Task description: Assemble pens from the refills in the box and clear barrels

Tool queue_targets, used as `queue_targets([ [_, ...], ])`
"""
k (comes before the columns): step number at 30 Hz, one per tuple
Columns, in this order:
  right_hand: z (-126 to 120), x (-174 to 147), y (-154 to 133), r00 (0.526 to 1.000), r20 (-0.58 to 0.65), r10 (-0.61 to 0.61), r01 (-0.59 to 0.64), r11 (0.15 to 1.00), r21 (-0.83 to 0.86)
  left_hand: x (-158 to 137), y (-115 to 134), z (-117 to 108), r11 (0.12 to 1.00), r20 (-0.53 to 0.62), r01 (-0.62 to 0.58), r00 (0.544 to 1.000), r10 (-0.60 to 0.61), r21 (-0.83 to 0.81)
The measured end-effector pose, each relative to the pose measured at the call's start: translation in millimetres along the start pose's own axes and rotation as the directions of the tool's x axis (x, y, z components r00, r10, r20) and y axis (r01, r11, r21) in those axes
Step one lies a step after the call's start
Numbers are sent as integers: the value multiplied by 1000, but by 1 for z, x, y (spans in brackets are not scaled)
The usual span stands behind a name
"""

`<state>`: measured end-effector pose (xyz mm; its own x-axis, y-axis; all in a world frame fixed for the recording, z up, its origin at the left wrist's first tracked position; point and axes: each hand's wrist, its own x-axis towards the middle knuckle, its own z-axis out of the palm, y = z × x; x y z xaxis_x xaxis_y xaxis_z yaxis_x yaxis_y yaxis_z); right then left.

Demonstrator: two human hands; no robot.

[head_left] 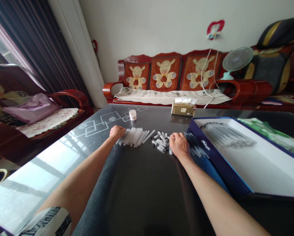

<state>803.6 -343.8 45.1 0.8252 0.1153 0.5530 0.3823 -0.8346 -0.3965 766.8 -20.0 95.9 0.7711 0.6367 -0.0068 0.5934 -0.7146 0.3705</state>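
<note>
White translucent tubes (136, 137), like pen barrels, lie side by side in a row on the dark table (142, 183). My left hand (117, 131) is curled at the row's left end; whatever its fingers grip is hidden. To the right of the tubes is a loose pile of short white and black cap-like pieces (161, 141). At that pile's right edge, my right hand (180, 145) has its fingers bent down, with a small whitish piece (170, 151) showing under them. Beyond it, thin clear sticks (198, 147) with dark ends lie beside the box.
A blue-edged box (225, 164) with a white inside stands at the right, holding a bundle of thin rods (225, 134). Farther back are a small white jar (132, 115) and a tissue box (183, 108). Green-and-white plastic packaging (272, 134) lies behind the box. A wooden sofa (165, 73) faces the table.
</note>
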Motion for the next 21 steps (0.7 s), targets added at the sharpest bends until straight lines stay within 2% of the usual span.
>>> queue_targets([
  [6,-2,0,-2,999,15,34,-34,999,12,-1,3,-1,1000,-14,-26,1000,26,3],
  [10,-6,0,-5,998,39,49,-49,999,3,-7,6,-6,999,-69,-52,996,52,0],
  [14,-6,0,-5,997,46,57,-56,998,-12,-27,32,0,987,-183,-161,971,155,-20],
  [15,-5,-1,-5,997,46,59,-59,998,-10,-36,43,5,976,-217,-217,954,206,-28],
  [17,-4,-4,-4,998,39,56,-56,998,11,-57,68,20,914,-318,-399,877,361,-65],
  [21,-16,-1,-11,999,-16,-40,42,994,99,-98,114,53,793,-347,-602,767,540,-94],
])
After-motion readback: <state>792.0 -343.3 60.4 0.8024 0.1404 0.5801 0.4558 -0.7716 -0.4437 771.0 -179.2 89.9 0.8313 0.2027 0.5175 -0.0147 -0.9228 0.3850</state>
